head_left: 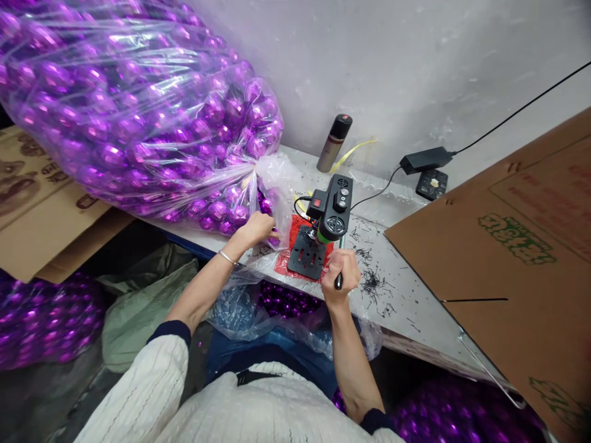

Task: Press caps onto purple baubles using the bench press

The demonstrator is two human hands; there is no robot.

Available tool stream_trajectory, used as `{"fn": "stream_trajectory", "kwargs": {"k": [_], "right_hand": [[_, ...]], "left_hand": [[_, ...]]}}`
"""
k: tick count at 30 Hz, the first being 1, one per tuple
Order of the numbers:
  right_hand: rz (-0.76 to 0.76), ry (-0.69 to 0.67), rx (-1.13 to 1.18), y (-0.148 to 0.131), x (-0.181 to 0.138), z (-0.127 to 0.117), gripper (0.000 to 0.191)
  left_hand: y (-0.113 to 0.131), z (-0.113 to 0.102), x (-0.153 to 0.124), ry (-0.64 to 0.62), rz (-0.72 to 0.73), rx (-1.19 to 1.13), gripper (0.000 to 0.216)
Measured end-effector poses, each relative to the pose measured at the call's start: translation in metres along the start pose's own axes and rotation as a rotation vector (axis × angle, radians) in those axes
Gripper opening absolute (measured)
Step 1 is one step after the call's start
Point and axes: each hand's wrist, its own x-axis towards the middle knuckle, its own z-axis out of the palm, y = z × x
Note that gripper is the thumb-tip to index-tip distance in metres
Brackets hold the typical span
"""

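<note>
My left hand [259, 228] is at the gathered mouth of a large clear plastic bag [184, 98] full of shiny purple balls. Its fingers are curled and partly hidden, and I cannot make out what is in them. My right hand [340, 275] is wrapped round a slim rod with a black end [338, 282], beside a small black machine [336, 206]. The machine has buttons, a red switch and a slotted black base plate [306, 252]. Under the plate lies a red plastic sheet [282, 264]. Whether the rod joins the machine is hidden.
A spray can [334, 143] stands by the wall. A black power adapter [425, 160] hangs on its cable. Short black bits [370, 280] litter the table [401, 301]. A large cardboard box [503, 252] bounds the right side; flattened cardboard [46, 209] lies left.
</note>
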Motion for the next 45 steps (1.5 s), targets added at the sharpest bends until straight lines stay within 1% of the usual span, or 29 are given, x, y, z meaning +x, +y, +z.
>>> {"fn": "stream_trajectory", "kwargs": {"k": [4, 6, 8, 9, 11, 13, 14, 16, 17, 18, 19, 21, 23, 25, 28, 31, 32, 35, 37, 40, 43, 45], "right_hand": [[-0.015, -0.006, 0.004, 0.001, -0.001, 0.0, 0.026], [-0.023, -0.009, 0.006, 0.001, -0.001, 0.0, 0.026], [-0.037, -0.011, 0.006, 0.002, -0.002, 0.0, 0.026], [-0.043, -0.009, 0.007, 0.002, -0.002, 0.0, 0.025], [-0.047, -0.005, 0.007, 0.002, -0.003, 0.0, 0.025], [-0.039, -0.008, 0.005, 0.003, -0.003, 0.0, 0.025], [-0.035, -0.009, 0.003, 0.003, -0.003, 0.0, 0.025], [-0.033, -0.012, 0.005, 0.003, -0.004, 0.0, 0.025], [-0.036, -0.01, 0.01, 0.003, -0.004, 0.0, 0.025], [-0.039, -0.008, 0.016, 0.004, -0.004, 0.0, 0.025], [-0.04, -0.007, 0.023, 0.004, -0.004, 0.0, 0.024], [-0.036, -0.011, 0.032, 0.004, -0.004, 0.0, 0.024], [-0.028, -0.012, 0.03, 0.004, -0.005, 0.0, 0.025], [-0.023, -0.014, 0.025, 0.004, -0.005, 0.0, 0.026], [-0.019, -0.023, 0.026, 0.003, -0.003, -0.001, 0.026], [-0.003, -0.04, 0.023, 0.0, 0.007, -0.005, 0.026], [0.009, -0.048, 0.02, -0.002, 0.012, -0.006, 0.027], [0.065, -0.075, -0.004, -0.007, 0.029, -0.01, 0.031], [0.092, -0.087, -0.027, -0.011, 0.038, -0.012, 0.033], [0.109, -0.097, -0.031, -0.014, 0.042, -0.012, 0.034], [0.107, -0.107, -0.009, -0.014, 0.04, -0.013, 0.033], [0.093, -0.108, -0.002, -0.013, 0.039, -0.013, 0.033]], "left_hand": [[0.005, 0.017, 0.005, 0.194, 0.128, -0.114, 0.02], [0.006, 0.022, 0.004, 0.196, 0.159, -0.114, 0.021], [0.006, 0.022, 0.003, 0.174, 0.149, -0.099, 0.028], [0.007, 0.02, 0.002, 0.19, 0.133, -0.105, 0.032], [0.009, 0.012, -0.001, 0.299, 0.081, -0.179, 0.044], [0.011, 0.004, -0.009, 0.481, 0.001, -0.372, 0.053], [0.013, 0.0, -0.014, 0.586, -0.051, -0.52, 0.056], [0.017, -0.004, -0.029, 0.763, -0.156, -0.903, 0.059], [0.02, -0.005, -0.038, 0.806, -0.197, -1.118, 0.06], [0.023, -0.004, -0.047, 0.808, -0.226, -1.328, 0.06], [0.028, -0.002, -0.057, 0.77, -0.244, -1.518, 0.059], [0.039, 0.006, -0.074, 0.611, -0.267, -1.809, 0.055], [0.052, 0.017, -0.087, 0.421, -0.291, -1.996, 0.05], [0.066, 0.031, -0.094, 0.287, -0.326, -2.098, 0.047], [0.085, 0.051, -0.094, 0.221, -0.41, -2.067, 0.05], [0.097, 0.066, -0.087, 0.188, -0.44, -1.897, 0.055], [0.099, 0.068, -0.084, 0.207, -0.428, -1.816, 0.053], [0.099, 0.071, -0.072, 0.367, -0.358, -1.498, 0.048], [0.096, 0.072, -0.064, 0.427, -0.31, -1.384, 0.048], [0.092, 0.074, -0.054, 0.402, -0.27, -1.455, 0.053], [0.091, 0.08, -0.047, 0.359, -0.279, -1.547, 0.057], [0.09, 0.085, -0.042, 0.351, -0.28, -1.554, 0.057]]}}
